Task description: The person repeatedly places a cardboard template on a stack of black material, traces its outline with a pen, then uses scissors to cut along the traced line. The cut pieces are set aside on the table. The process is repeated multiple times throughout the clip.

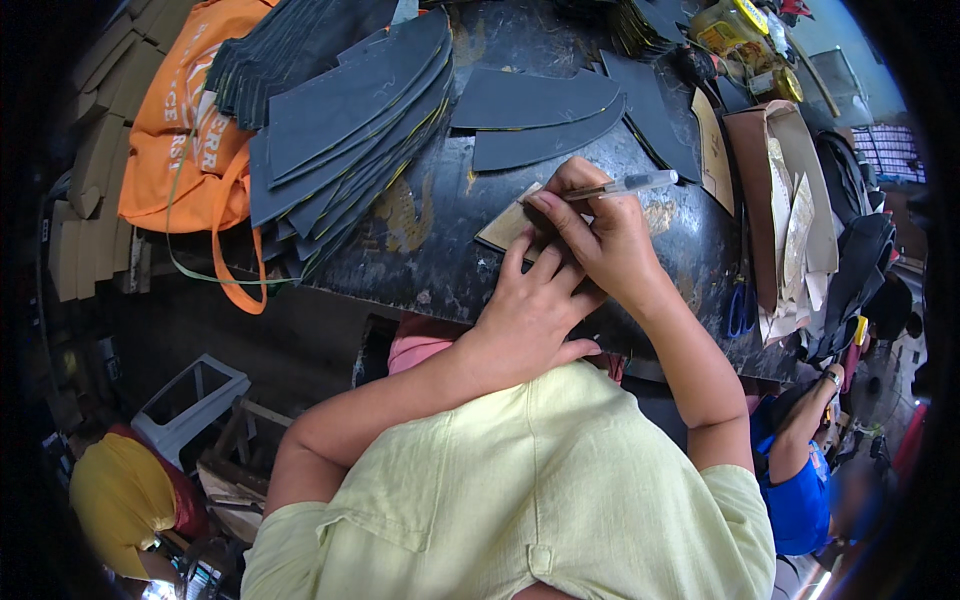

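Between the thumb and fingers of my right hand (608,235) is a pen (642,182), its clear cap end pointing right. The writing tip is hidden behind my fingers. Under both hands lies a small tan cardboard piece (503,230), at the near edge of a dark, worn table (380,275). With fingers spread, my left hand (540,310) rests on that piece's near edge. Just beyond my hands, two dark curved cut panels (540,100) overlap on the tabletop.
Fanned dark panels (350,120) are stacked at left, beside an orange bag (180,130). On the right stand an open brown paper bag (785,190), blue-handled scissors (740,308) and a yellow-lidded jar (735,28). People in yellow (120,500) and blue (800,500) are nearby.
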`<state>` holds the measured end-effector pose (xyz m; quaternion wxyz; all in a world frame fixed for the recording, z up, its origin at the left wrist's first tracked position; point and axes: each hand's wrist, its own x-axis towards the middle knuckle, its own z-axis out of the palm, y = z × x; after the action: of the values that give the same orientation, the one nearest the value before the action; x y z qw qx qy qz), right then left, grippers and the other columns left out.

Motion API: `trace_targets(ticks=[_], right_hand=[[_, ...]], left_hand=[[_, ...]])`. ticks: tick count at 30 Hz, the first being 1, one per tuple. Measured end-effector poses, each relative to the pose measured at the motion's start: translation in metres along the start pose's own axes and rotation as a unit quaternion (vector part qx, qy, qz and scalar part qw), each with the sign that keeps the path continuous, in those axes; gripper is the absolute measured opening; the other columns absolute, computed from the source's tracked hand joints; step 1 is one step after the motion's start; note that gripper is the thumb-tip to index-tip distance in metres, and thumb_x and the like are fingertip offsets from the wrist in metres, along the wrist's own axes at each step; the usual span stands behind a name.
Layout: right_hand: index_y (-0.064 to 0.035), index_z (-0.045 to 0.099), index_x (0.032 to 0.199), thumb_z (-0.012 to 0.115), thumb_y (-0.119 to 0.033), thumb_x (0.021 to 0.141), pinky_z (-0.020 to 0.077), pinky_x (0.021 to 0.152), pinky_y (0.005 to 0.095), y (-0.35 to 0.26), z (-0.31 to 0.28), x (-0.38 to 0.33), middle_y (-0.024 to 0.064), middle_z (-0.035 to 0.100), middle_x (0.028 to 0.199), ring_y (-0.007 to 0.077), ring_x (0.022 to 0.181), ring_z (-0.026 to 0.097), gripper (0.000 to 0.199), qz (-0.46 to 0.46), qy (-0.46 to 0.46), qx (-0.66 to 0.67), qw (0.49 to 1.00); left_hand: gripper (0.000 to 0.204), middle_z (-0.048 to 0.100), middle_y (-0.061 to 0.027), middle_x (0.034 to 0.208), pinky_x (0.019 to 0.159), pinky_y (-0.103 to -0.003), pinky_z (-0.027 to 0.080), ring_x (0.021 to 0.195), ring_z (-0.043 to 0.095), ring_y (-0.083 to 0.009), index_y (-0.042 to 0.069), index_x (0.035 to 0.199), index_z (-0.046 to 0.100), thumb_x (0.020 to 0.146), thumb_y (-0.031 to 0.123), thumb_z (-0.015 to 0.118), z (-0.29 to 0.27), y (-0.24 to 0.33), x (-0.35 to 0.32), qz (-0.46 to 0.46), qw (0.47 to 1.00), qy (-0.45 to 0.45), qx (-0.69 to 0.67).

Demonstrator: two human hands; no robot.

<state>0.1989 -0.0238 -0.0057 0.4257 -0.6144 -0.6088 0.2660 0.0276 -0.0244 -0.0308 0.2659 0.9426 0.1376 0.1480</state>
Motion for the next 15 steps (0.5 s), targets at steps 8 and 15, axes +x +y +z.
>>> trace_targets(ticks=[8,15], right_hand=[[0.0039,0.061,0.095,0.075,-0.008,0.101,0.0523,0.068,0.0349,-0.0019,-0.0040,0.0003,0.0113,0.061,0.082,0.0190,0.070,0.063,0.019,0.010,-0.011,-0.023,1.000],[0.0037,0.063,0.095,0.074,-0.015,0.103,0.0522,0.071,0.0339,0.0002,-0.0065,0.0028,0.0083,0.065,0.082,0.0138,0.077,0.061,0.024,0.043,-0.011,0.015,0.999]], left_hand=[[0.074,0.050,-0.0231,0.152,0.123,-0.068,0.023,0.149,0.037,-0.0450,0.014,0.143,0.067,0.085,0.058,0.080,-0.0022,0.0024,0.0009,-0.007,1.000,-0.005,0.001],[0.076,0.048,-0.0226,0.154,0.124,-0.069,0.023,0.151,0.036,-0.0457,0.015,0.145,0.066,0.084,0.058,0.082,-0.0030,0.0055,0.0012,-0.011,1.000,-0.001,0.012]])
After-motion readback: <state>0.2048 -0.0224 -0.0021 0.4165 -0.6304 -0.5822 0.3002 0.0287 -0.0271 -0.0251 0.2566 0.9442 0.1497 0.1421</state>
